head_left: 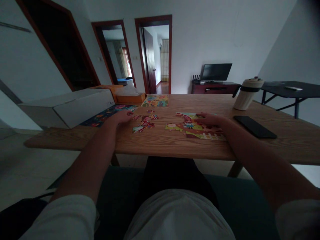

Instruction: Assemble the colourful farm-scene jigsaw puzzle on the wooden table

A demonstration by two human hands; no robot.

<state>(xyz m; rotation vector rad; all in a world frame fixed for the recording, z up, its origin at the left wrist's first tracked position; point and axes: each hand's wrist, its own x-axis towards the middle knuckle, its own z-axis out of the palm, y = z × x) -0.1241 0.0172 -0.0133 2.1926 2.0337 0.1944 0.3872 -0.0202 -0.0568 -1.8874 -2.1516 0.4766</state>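
Note:
A partly joined jigsaw puzzle (190,125) with a green, red and yellow picture lies on the wooden table in front of me. My right hand (209,119) rests on its right side, fingers spread and palm down, covering part of the picture. Left of it, loose puzzle pieces (146,123) are scattered, some overlapping. At their left edge is my left hand (123,116), its fingers bent together close to a small piece (136,117). Whatever those fingers may hold is too dark and small to make out.
A long white box (72,103) stands at the left, beside a dark blue picture sheet (100,117). Behind are an orange tissue box (131,99) and a colourful picture sheet (155,100). On the right stand a cream tumbler (246,98) and a black phone (255,126) lying flat.

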